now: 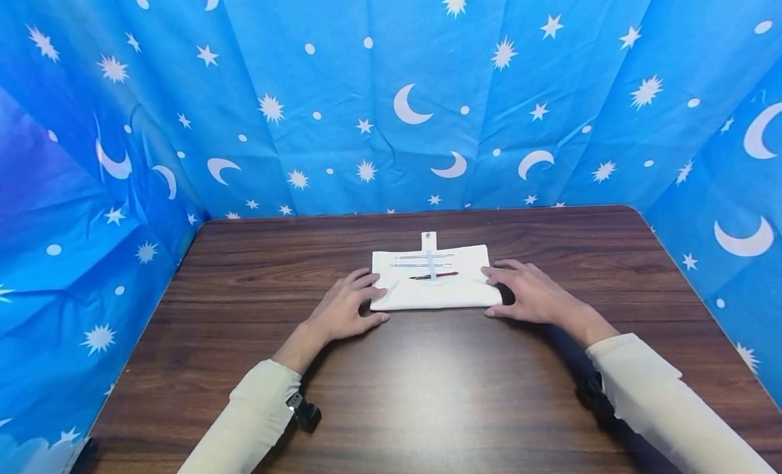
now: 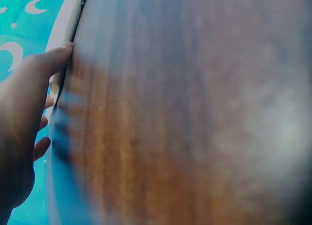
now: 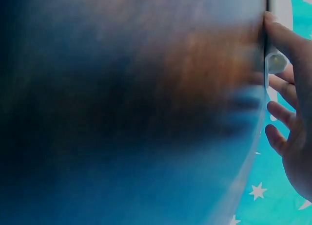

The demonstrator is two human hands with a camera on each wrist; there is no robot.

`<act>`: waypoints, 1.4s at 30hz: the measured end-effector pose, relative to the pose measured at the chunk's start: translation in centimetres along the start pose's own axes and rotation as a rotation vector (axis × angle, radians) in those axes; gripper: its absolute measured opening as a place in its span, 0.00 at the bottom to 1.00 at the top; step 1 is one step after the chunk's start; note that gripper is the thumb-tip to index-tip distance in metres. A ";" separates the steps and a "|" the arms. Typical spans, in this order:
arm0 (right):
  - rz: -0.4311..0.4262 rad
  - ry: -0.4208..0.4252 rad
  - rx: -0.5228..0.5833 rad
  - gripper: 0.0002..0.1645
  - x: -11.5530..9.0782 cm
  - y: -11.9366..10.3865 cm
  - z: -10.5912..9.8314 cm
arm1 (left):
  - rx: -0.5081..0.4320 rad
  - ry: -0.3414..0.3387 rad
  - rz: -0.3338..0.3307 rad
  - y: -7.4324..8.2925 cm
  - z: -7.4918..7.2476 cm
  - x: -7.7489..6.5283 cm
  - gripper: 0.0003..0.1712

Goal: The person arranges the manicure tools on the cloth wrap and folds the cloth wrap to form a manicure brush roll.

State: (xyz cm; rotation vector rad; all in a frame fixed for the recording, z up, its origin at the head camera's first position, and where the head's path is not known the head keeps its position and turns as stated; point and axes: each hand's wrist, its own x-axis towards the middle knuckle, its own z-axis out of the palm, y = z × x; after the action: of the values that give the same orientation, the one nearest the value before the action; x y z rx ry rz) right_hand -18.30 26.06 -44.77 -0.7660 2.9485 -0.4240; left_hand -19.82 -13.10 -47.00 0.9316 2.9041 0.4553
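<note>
A white folded tool pouch (image 1: 435, 295) lies on the wooden table, its long side facing me. From its far edge sticks out a small tab with a snap button (image 1: 429, 237). A pale band (image 1: 430, 255) crosses two slim, light-coloured tools (image 1: 411, 265) and a dark reddish-brown slender one (image 1: 449, 274). My left hand (image 1: 348, 305) is at the pouch's left end, fingers at its side and thumb by the near corner. At the right end, my right hand (image 1: 530, 294) touches the side with its fingertips, thumb low near the front corner. Both hands are relaxed and spread.
The dark wood-grain table (image 1: 256, 392) reaches back to a blue curtain (image 1: 342, 141) with white moons and stars, which also hangs along both sides. A small black device (image 1: 304, 413) sits at the left wrist, under a pale sleeve (image 1: 256, 409).
</note>
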 end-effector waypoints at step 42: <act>0.218 0.077 0.179 0.26 1.2 -0.3 -0.1 | -0.175 0.292 -0.227 0.7 0.6 3.2 0.18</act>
State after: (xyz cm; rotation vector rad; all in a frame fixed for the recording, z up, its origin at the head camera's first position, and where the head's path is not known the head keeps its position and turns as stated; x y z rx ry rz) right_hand -19.24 25.30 -44.55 -0.4129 2.9662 -0.7004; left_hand -21.95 -10.57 -47.24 0.5437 3.1056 0.8754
